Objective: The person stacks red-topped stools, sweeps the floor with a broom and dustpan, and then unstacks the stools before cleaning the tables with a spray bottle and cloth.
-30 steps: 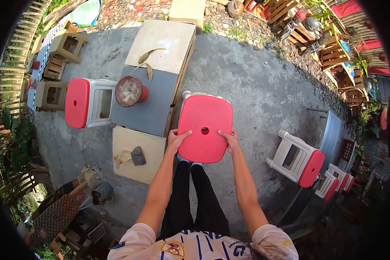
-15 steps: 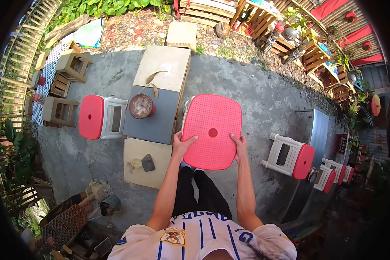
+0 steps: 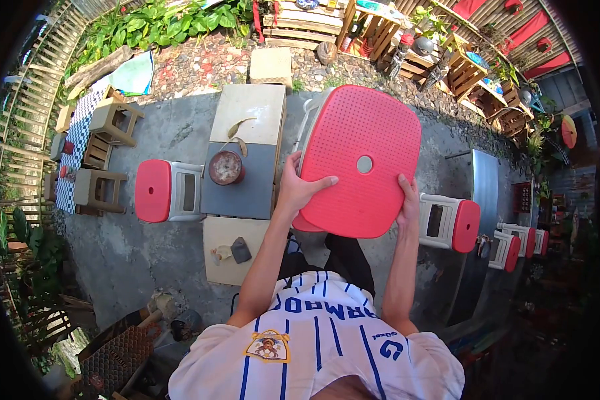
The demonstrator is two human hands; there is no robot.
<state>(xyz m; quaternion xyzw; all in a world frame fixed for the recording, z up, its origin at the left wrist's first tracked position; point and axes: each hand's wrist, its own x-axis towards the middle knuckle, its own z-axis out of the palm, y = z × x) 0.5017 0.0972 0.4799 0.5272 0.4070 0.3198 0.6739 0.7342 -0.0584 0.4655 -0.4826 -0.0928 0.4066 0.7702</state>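
A plastic stool with a dotted red seat (image 3: 370,127) and white legs is held up in front of me, its seat tilted toward me. My left hand (image 3: 301,188) grips the left edge, thumb lying across the red top and fingers around the side. On the right edge, my right hand (image 3: 408,201) is closed in the same way. Light grey shows through the round hole in the seat. Below the held stool's lower left edge, a second red surface (image 3: 308,223) peeks out, mostly hidden; it looks like another stool seat.
To the left stands a low table (image 3: 247,180) with a red pot (image 3: 226,167) on it. Another red-and-white stool (image 3: 155,191) stands beyond it. On the right, a stool (image 3: 467,225) stands by a long metal-topped table (image 3: 485,180), with several more stools further right.
The stool has risen and shifted right, its seat now tilted. The seat hole went from dark red to light grey, and a second red edge has appeared below it.
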